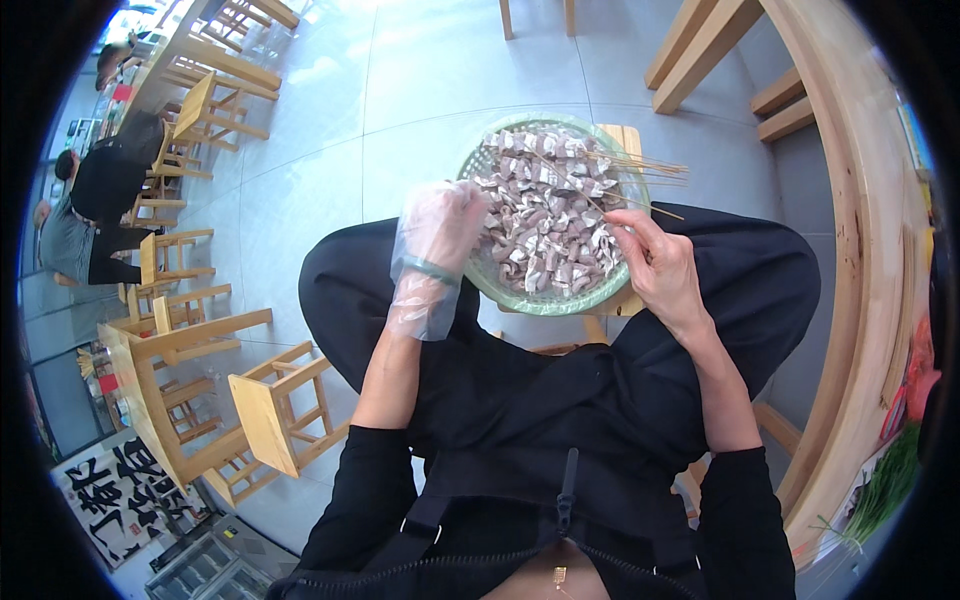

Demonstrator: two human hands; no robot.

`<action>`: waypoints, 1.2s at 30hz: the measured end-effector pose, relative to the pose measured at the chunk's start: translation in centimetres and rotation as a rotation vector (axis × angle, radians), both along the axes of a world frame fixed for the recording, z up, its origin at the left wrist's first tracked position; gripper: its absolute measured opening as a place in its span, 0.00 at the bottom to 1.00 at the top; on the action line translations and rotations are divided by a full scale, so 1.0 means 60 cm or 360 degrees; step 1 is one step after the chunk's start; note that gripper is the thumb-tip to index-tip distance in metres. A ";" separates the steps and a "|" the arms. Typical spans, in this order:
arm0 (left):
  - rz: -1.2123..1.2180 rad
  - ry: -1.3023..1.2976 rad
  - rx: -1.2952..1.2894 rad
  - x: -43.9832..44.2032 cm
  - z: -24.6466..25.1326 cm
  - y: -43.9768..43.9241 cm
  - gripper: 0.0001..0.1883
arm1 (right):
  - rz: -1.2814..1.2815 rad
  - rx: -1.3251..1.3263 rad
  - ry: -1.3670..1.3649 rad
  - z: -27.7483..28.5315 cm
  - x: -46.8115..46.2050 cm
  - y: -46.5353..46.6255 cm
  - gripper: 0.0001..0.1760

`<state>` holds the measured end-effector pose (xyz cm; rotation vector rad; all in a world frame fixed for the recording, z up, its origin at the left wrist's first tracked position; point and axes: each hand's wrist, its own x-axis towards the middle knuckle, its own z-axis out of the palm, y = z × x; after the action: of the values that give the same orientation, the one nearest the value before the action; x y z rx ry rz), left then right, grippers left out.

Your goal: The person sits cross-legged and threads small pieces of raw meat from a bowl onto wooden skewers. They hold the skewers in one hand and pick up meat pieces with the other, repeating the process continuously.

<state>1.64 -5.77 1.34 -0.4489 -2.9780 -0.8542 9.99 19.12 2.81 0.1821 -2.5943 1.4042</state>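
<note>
A round green plastic basket [559, 307], lined with clear film, rests on a wooden stool [622, 139] between the knees. Loose pieces of greyish-pink and white meat [555, 247] fill its near part. Several loaded bamboo skewers [652, 161] lie across its far side, bare ends pointing right. My left hand [442, 225], in a clear plastic glove with a green band at the wrist, is closed at the basket's left rim; whether it holds a piece is unclear. My bare right hand [656, 259] pinches a thin bamboo skewer [570, 184] above the basket, its tip pointing up and left.
A long wooden table [844, 300] runs along the right, with bamboo skewers [900, 315], a red plastic bag [921, 367] and green stalks [881, 487] on it. Wooden stools [262, 424] and tables [146, 390] stand at the left, where people [109, 180] are seated.
</note>
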 end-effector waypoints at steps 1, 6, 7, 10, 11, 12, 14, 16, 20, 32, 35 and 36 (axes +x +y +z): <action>0.0012 -0.0068 -0.0075 -0.004 -0.001 -0.001 0.09 | -0.0044 0.0023 -0.0068 -0.002 0.005 0.004 0.10; 0.0057 -0.0200 -0.0168 -0.006 -0.005 -0.012 0.10 | -0.0238 0.0043 -0.0184 -0.005 0.010 0.033 0.14; 0.0078 -0.0112 -0.0244 -0.007 -0.005 -0.017 0.09 | -0.0250 0.0011 -0.0168 -0.006 0.008 0.034 0.15; 0.0067 0.0105 -0.0294 -0.010 -0.007 -0.035 0.07 | -0.0229 -0.0155 -0.0194 -0.007 0.009 0.031 0.15; -0.0011 0.0127 -0.0262 -0.010 -0.008 -0.039 0.07 | -0.0192 -0.0150 -0.0220 -0.007 0.011 0.030 0.14; -0.0056 0.0080 -0.0245 -0.008 -0.009 -0.042 0.07 | -0.0156 -0.0144 -0.0244 -0.006 0.014 0.031 0.13; -0.0145 0.0024 -0.0239 -0.005 -0.011 -0.046 0.07 | -0.0111 -0.0155 -0.0319 -0.004 0.017 0.032 0.12; -0.0255 0.0034 -0.0237 -0.003 -0.013 -0.047 0.07 | -0.0092 -0.0187 -0.0419 -0.003 0.019 0.031 0.11; -0.0253 0.0151 -0.0367 -0.007 -0.018 -0.043 0.05 | -0.0046 -0.0198 -0.0346 -0.005 0.018 0.022 0.09; -0.0359 0.0400 -0.0156 0.003 -0.052 0.011 0.03 | 0.0013 -0.0087 -0.0322 -0.006 0.017 0.019 0.12; -0.0585 0.0324 0.0090 0.008 -0.038 0.031 0.06 | 0.0010 -0.0082 -0.0311 -0.005 0.017 0.024 0.14; -0.0707 0.0237 0.0109 0.016 -0.033 0.038 0.09 | 0.0014 -0.0090 -0.0320 -0.006 0.017 0.024 0.14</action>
<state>2.62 -3.51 -0.63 -1.1437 -2.7403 -0.8935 11.03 20.57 2.46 0.0463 -2.7099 1.5722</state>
